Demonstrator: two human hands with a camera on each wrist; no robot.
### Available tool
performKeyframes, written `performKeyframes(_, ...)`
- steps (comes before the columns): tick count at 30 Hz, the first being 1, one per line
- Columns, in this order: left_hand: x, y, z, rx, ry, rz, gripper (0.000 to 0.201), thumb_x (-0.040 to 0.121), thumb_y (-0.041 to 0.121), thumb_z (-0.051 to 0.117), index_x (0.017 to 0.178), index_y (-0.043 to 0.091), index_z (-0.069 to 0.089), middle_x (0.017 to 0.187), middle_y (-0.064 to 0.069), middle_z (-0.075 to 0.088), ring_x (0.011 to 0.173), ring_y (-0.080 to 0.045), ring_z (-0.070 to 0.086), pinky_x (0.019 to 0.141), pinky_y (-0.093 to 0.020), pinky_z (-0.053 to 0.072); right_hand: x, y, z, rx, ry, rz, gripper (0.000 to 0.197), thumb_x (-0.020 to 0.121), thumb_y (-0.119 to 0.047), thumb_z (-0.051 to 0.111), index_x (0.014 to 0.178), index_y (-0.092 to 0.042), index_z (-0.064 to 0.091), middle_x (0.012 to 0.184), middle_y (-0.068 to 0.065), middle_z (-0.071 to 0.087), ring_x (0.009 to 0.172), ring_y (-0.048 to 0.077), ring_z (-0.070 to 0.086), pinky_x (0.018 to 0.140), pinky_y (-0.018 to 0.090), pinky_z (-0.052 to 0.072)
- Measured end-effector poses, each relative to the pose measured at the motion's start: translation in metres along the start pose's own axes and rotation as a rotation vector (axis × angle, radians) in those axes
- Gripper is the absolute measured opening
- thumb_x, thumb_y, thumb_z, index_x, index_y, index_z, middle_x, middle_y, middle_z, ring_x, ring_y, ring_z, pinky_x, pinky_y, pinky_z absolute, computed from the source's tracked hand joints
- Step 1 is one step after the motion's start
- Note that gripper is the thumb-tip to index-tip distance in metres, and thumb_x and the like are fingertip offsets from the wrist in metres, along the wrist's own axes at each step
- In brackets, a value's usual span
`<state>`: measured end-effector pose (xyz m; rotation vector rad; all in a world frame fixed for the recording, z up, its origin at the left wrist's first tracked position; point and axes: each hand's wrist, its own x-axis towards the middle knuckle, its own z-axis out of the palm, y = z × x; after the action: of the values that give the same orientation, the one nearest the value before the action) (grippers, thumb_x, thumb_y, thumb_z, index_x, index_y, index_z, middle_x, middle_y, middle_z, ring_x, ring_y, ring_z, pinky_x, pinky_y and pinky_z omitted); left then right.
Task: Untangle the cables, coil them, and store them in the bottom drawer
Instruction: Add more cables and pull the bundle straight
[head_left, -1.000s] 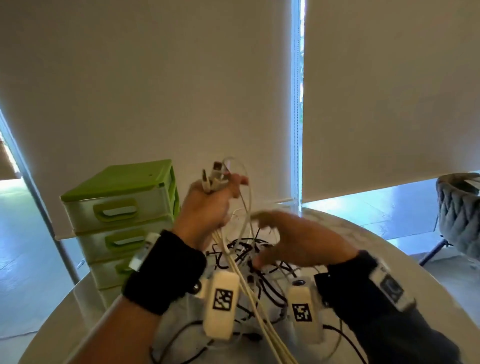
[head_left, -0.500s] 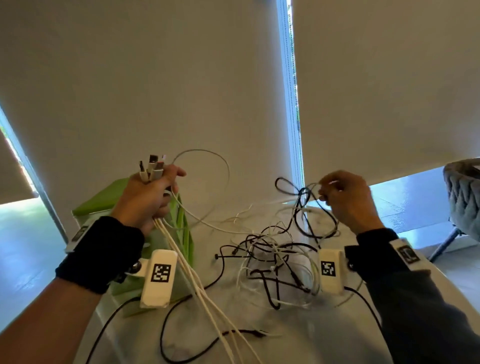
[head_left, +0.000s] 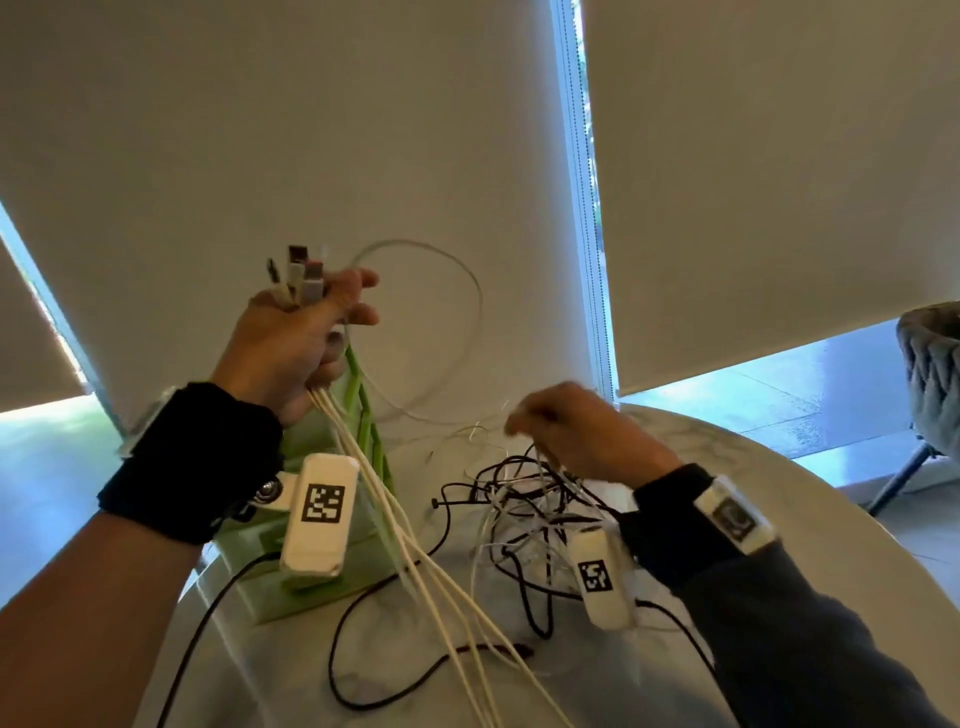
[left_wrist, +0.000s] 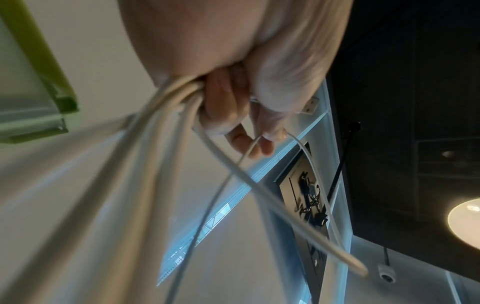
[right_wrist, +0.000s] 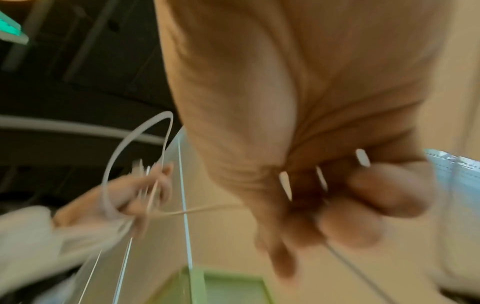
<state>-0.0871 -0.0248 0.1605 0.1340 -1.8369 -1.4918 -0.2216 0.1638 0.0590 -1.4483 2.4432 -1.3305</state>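
My left hand (head_left: 301, 338) is raised and grips a bundle of white cables (head_left: 395, 525), their plugs (head_left: 300, 273) sticking up above the fist. In the left wrist view the fingers (left_wrist: 228, 115) curl round the same cables (left_wrist: 166, 115). A white loop (head_left: 457, 291) arcs from that hand toward the right. My right hand (head_left: 576, 436) hovers low over a tangle of black and white cables (head_left: 530, 514) on the table (head_left: 753, 457). Its curled fingers (right_wrist: 363, 209) pinch thin white strands (right_wrist: 284, 185). The green drawer unit (head_left: 317, 587) stands behind my left wrist, largely hidden.
A loose black cable (head_left: 415, 675) loops across the near part of the round white table. Roller blinds hang behind the table, with a window gap between them. A grey woven chair (head_left: 930, 379) stands off the table's far right edge.
My right hand has dropped from a raised pull at the right down and leftward onto the tangle. The left hand stays raised, holding the white bundle.
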Motion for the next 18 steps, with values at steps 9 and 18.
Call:
performKeyframes(9, -0.056, -0.080, 0.089, 0.196, -0.398, -0.131, 0.015, 0.090, -0.003, 0.059, 0.089, 0.008, 0.069, 0.100, -0.003, 0.068, 0.064, 0.011, 0.061, 0.060, -0.004, 0.043, -0.015, -0.037, -0.030, 0.967, 0.194, -0.291, 0.021, 0.095, -0.024, 0.050, 0.097, -0.010, 0.066, 0.074, 0.003, 0.063, 0.094, 0.025, 0.069, 0.081, 0.034, 0.052)
performKeyframes(18, -0.024, -0.031, 0.085, -0.029, -0.115, -0.003, 0.018, 0.093, 0.012, 0.061, 0.077, 0.013, 0.069, 0.074, -0.005, 0.071, 0.033, -0.001, 0.034, 0.034, -0.014, 0.027, -0.014, -0.016, -0.036, 0.606, 0.192, -0.038, 0.056, 0.090, -0.021, 0.066, 0.140, -0.022, 0.041, 0.063, 0.000, 0.057, 0.058, 0.014, 0.056, 0.061, 0.029, 0.049)
